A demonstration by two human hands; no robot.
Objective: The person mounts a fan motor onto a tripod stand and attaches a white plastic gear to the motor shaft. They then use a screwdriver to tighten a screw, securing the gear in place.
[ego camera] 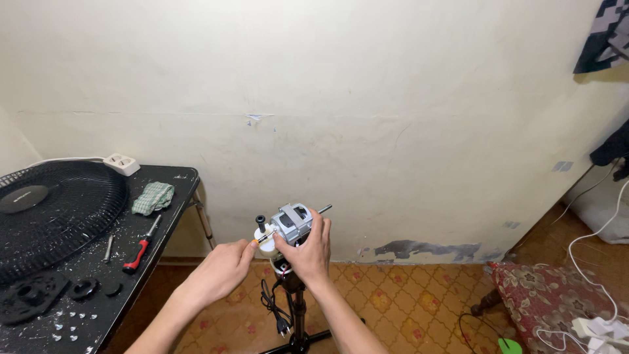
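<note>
A bare fan motor (294,219), grey metal with a white gear housing and a black knob, sits on top of a black stand pole (299,311). My right hand (308,252) grips the motor from the front and below. My left hand (223,267) pinches a small part at the white housing on the motor's left side. The motor shaft (324,209) sticks out to the upper right. A black power cord with plug (278,313) hangs down beside the pole.
A black table (173,190) at left holds a black fan grille (56,216), a red-handled screwdriver (141,249), a green cloth (153,196), a white power strip (122,163), black plastic parts (39,292) and small screws. A patterned cushion (557,295) and white cables lie at right.
</note>
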